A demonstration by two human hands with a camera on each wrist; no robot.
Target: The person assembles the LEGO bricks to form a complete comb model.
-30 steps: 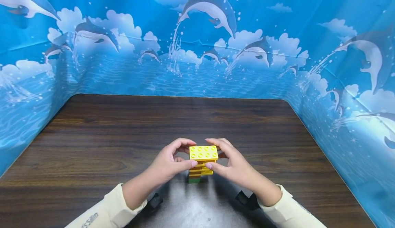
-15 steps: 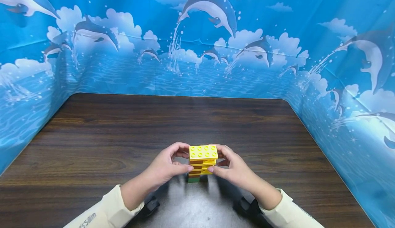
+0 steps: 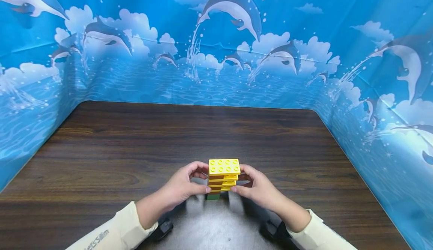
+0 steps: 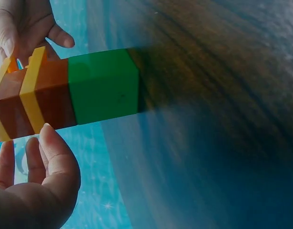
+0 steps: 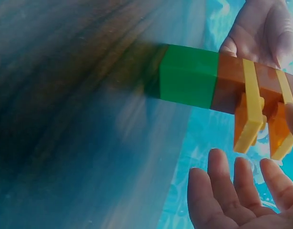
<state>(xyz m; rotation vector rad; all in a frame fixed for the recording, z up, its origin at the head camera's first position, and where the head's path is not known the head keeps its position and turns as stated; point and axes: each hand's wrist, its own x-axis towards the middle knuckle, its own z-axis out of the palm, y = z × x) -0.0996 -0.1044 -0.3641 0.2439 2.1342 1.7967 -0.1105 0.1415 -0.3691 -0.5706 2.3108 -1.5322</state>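
A tower of toy building blocks (image 3: 224, 166) stands upright on the table in the head view. Its top is a studded yellow plate. Below, brown bricks (image 4: 55, 98) alternate with yellow plates (image 5: 251, 107) that jut out to the right, over a green block (image 4: 104, 88) at the base. My left hand (image 3: 180, 183) curves loosely at the left side, fingertips at or touching the tower. On the other side, my right hand (image 3: 258, 185) has its fingers spread and relaxed, seemingly apart from the plates in the right wrist view; whether its thumb touches one, I cannot tell.
The dark wood-grain table (image 3: 152, 137) stretches out behind the tower. A blue curtain printed with dolphins (image 3: 216, 73) surrounds its back and sides. Black straps (image 3: 164, 227) sit at the wrists, beside cream sleeves (image 3: 116, 227).
Both hands have slid down along the tower's sides, from near the top plate to the lower plates. The tower stays standing in about the same place.
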